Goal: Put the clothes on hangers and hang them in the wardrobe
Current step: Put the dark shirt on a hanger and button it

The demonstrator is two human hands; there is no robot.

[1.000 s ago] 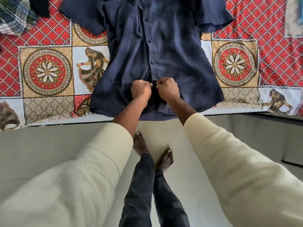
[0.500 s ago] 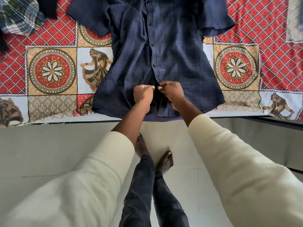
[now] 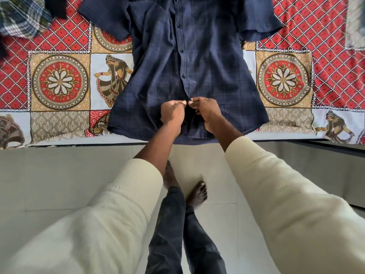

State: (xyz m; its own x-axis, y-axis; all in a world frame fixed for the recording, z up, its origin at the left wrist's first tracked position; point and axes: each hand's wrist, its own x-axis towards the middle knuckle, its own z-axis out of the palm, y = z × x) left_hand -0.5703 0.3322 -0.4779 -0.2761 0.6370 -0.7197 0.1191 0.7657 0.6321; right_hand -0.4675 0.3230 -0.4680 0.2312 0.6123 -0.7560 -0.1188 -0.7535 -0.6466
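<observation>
A dark blue checked shirt lies flat, front up, on the patterned bedspread, hem toward me. Its buttons run down the middle and look fastened above my hands. My left hand pinches the left edge of the front placket near the hem. My right hand pinches the right edge right beside it, fingertips almost touching. No hanger or wardrobe is in view.
A green and white checked garment and some dark cloth lie bunched at the bed's far left. The bed edge runs across the middle. Below it are pale floor tiles and my bare feet.
Both hands stay pinched on the placket near the hem, with only small finger shifts. The camera has dipped slightly, so the shirt sits a little lower in view.
</observation>
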